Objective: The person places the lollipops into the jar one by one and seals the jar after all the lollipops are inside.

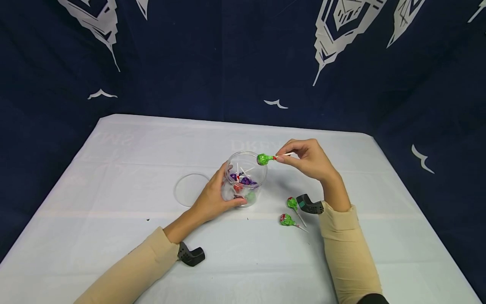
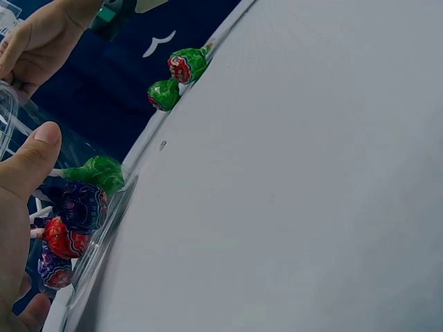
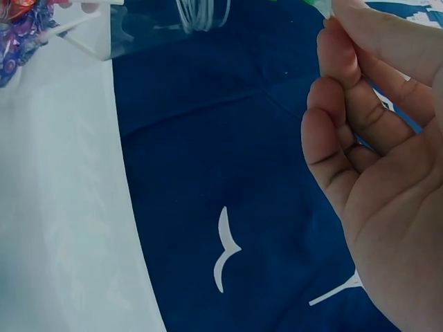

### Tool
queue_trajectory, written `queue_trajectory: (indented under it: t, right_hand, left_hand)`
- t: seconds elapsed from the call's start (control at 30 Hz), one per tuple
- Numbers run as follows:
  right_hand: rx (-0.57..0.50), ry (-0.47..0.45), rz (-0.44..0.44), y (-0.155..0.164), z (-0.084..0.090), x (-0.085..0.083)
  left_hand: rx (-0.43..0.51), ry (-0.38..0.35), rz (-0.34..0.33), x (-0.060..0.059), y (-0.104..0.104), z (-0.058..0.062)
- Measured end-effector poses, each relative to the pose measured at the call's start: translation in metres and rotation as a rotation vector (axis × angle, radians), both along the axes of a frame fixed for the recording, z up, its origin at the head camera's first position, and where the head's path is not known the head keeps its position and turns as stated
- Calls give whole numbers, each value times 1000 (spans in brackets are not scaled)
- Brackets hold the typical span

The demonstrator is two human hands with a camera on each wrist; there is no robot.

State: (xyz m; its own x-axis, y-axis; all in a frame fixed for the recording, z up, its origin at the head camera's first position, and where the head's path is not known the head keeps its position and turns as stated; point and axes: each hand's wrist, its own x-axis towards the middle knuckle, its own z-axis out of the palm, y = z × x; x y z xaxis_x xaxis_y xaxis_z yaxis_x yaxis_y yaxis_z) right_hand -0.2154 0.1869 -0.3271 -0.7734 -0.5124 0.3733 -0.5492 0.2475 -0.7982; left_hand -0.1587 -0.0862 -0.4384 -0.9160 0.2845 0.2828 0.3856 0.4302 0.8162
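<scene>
A clear plastic jar (image 1: 247, 169) stands on the table, with purple, red and green wrapped lollipops (image 2: 82, 206) inside. My left hand (image 1: 216, 192) grips the jar round its left side, thumb across the front. At the jar's right rim, my right hand (image 1: 307, 158) pinches a green-wrapped lollipop (image 1: 263, 159) by its white stick, the candy end pointing left over the opening. Only a sliver of that lollipop shows in the right wrist view, above the fingertips (image 3: 338, 55). Two more green lollipops (image 1: 287, 220) lie on the table below my right hand.
Left of the jar, partly behind my left hand, lies a clear round lid (image 1: 182, 200). The white-covered table (image 1: 114, 236) ends at the back against a dark blue cloth (image 1: 182, 76) with white patterns. A small dark speck (image 1: 148, 219) is on the tabletop at left.
</scene>
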Motion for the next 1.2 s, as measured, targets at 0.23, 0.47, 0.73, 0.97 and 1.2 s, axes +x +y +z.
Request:
queue_trajectory:
  t: [0.23, 0.47, 0.73, 0.97, 1.2]
  right_hand:
    - [14, -7, 8, -9, -3, -2]
    - [13, 17, 31, -18, -7, -5]
    - [21, 35, 54, -28, -7, -5]
    - [18, 61, 77, -34, -8, -6]
    - [-41, 77, 75, -31, -9, -6]
  left_hand:
    - [-3, 11, 2, 1, -1, 0]
    - [3, 26, -4, 0, -1, -1]
    - [13, 22, -15, 0, -2, -1]
    - [18, 30, -28, -2, -1, -2]
    - [7, 29, -21, -1, -2, -2]
